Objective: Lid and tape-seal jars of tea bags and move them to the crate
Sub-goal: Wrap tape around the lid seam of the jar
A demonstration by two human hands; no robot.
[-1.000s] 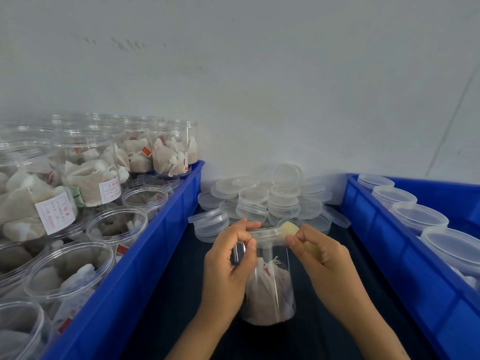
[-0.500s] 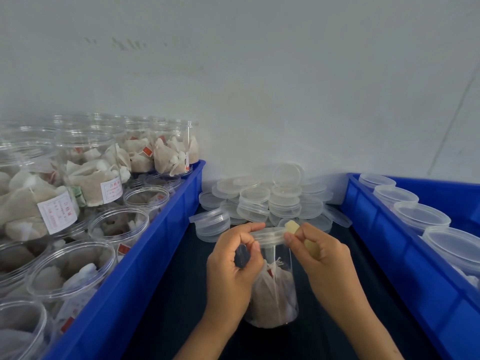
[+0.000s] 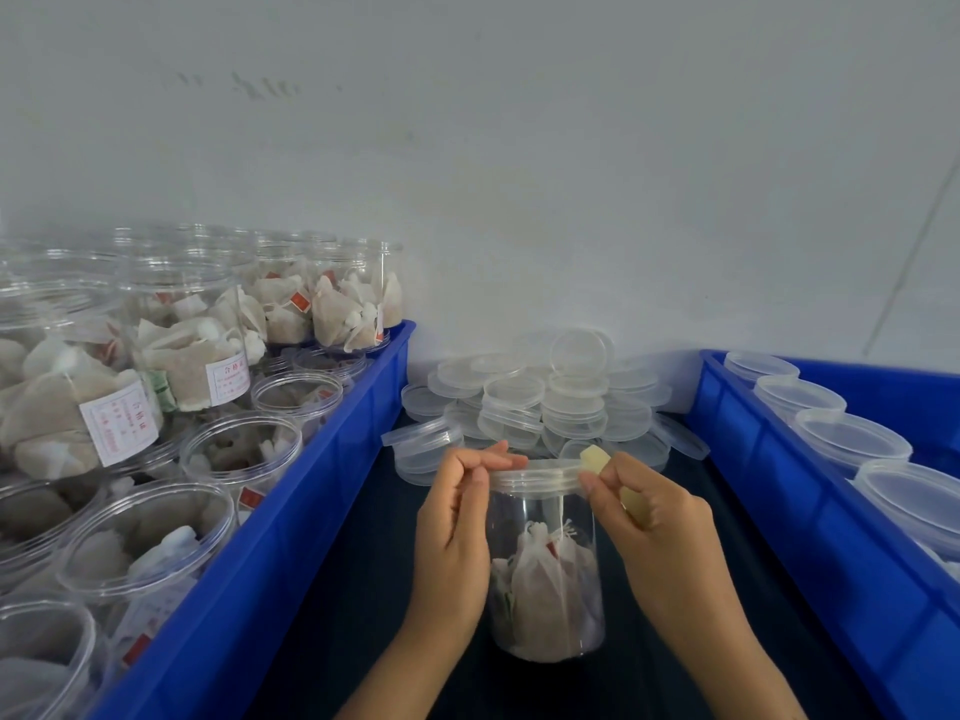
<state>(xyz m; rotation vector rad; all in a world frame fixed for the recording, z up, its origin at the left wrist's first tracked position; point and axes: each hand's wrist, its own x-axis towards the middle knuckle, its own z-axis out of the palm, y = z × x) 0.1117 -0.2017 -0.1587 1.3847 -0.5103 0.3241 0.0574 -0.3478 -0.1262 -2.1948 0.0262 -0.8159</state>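
Observation:
A clear jar (image 3: 545, 569) holding tea bags stands on the dark table between two blue crates, with a clear lid (image 3: 535, 474) on its top. My left hand (image 3: 457, 517) sits at the lid's left edge, fingers curled, pinching at the rim. My right hand (image 3: 649, 517) is at the lid's right edge and grips a small pale yellow roll of tape (image 3: 597, 459) against the rim. The tape strip itself is too clear to make out.
The left blue crate (image 3: 311, 485) holds several open jars of tea bags, some stacked. The right blue crate (image 3: 779, 511) holds lidded jars (image 3: 852, 439) in a row. A heap of spare clear lids (image 3: 550, 402) lies against the white wall behind the jar.
My left hand has slid back from over the lid to its left edge, uncovering the lid and jar neck. My right hand with the tape has stayed at the right rim.

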